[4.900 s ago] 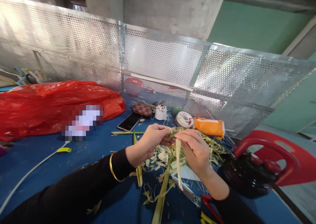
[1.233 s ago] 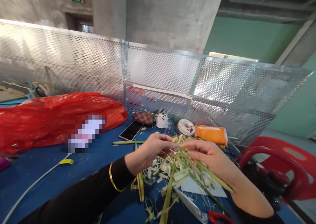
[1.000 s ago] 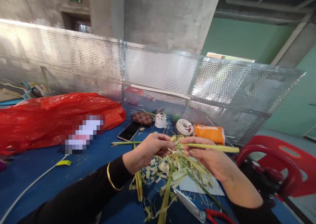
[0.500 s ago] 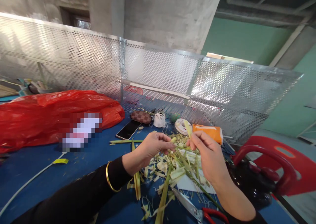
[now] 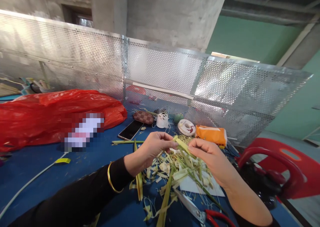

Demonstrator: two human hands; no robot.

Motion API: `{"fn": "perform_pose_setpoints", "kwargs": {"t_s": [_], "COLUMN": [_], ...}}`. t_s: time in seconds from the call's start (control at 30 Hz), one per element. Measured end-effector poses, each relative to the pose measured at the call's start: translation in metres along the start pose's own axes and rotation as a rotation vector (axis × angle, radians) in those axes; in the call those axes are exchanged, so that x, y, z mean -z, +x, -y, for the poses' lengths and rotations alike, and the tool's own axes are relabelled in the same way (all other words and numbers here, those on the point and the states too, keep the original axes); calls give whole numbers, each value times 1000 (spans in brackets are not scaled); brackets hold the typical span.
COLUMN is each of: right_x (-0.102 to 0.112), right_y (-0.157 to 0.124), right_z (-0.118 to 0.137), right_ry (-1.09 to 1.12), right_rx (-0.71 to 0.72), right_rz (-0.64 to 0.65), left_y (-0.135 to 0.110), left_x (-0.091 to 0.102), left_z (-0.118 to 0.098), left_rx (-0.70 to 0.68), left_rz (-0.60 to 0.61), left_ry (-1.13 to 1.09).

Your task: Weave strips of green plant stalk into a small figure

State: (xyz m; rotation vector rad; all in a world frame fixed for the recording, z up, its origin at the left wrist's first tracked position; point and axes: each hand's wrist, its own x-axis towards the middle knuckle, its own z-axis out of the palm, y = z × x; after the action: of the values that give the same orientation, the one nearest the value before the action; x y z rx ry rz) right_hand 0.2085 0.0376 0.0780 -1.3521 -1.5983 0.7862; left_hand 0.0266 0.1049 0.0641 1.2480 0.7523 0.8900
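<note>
A pale yellow-green leaf strip [image 5: 183,144] is stretched between my two hands above a pile of leaf scraps [image 5: 163,167]. My left hand [image 5: 153,150] pinches the strip's left end between thumb and fingers. At the right end, my right hand [image 5: 211,155] grips it with thumb and forefinger. Below the hands lie long green leaf blades [image 5: 166,197] and a sheet of white paper [image 5: 212,188], partly covered by scraps. Scissors with red handles [image 5: 191,205] rest near the front, beside my right forearm.
Behind the pile are a phone [image 5: 130,130], a checkered case [image 5: 143,117], a roll of white tape [image 5: 186,127] and an orange packet [image 5: 210,136]. A red plastic bag [image 5: 50,110] covers the back left. A dark pot with a red handle [image 5: 262,173] stands right. A perforated metal screen [image 5: 160,66] runs behind.
My right hand has brought the leaf strip down and left, from upright to lying across between both hands. My left hand now pinches its other end.
</note>
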Motion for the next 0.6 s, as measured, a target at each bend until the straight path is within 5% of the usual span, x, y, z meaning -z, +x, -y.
{"fn": "perform_pose_setpoints", "kwargs": {"t_s": [0.33, 0.6], "right_x": [-17, -22], "right_y": [3, 5], "right_z": [-8, -10], "right_ry": [-128, -124], "right_rx": [-41, 4], "right_rz": [-134, -78], "left_y": [-5, -6], "left_x": [-12, -14], "left_z": [8, 16], "left_rx": [42, 29], "left_rz": [54, 193], "left_ry": [31, 169]}}
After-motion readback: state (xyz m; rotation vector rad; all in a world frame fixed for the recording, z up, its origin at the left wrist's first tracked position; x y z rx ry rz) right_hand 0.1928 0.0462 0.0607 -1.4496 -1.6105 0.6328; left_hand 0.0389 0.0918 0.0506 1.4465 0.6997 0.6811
